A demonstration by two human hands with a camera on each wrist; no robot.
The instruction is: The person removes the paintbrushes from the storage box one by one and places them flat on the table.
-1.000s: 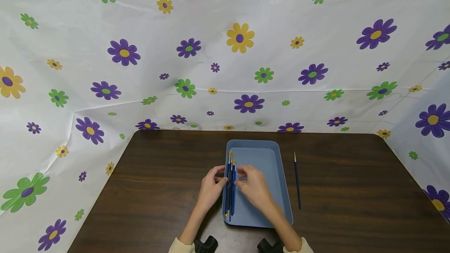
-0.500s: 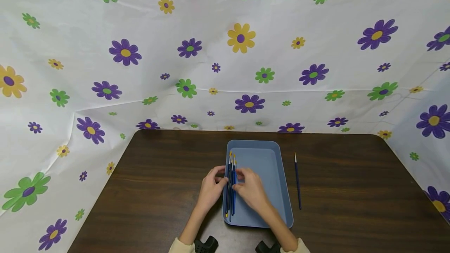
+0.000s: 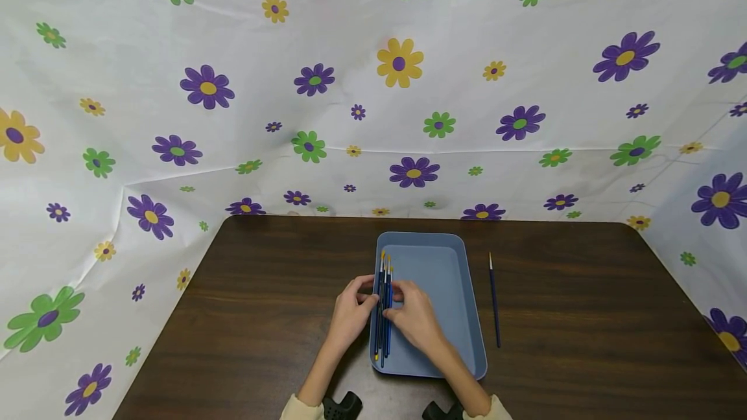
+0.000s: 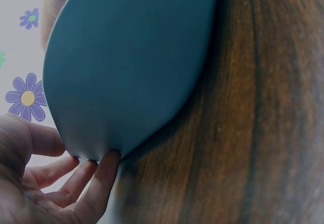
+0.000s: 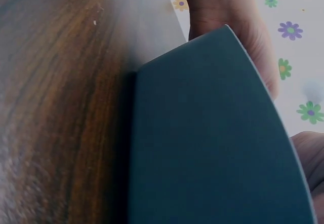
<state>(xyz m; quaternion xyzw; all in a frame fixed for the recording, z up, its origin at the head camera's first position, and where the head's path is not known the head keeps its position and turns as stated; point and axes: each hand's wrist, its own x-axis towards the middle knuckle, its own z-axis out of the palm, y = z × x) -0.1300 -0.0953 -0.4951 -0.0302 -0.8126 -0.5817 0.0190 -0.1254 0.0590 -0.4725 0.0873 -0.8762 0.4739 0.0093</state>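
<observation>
In the head view a blue-grey tray (image 3: 434,329) lies on the table, with several slim blue paintbrushes (image 3: 382,336) side by side along its left wall, most with yellow bristles at the far end. My left hand (image 3: 348,316) grips the tray's left side, fingers against the outer wall and thumb at the rim beside the brushes. The left wrist view has those fingertips (image 4: 114,158) on the tray wall (image 4: 126,72). My right hand (image 3: 415,316) reaches inside the tray, pinching at the rightmost brushes; its fingertips are hidden behind the tray wall (image 5: 202,133) in the right wrist view.
A single blue paintbrush (image 3: 494,303) lies on the dark wooden table (image 3: 583,316), just right of the tray. Behind the table hangs a white flowered cloth (image 3: 350,31).
My right hand has slid slightly left and toward me, its thumb now over the brushes. The left hand stays at the tray's left side. The lone brush has not moved.
</observation>
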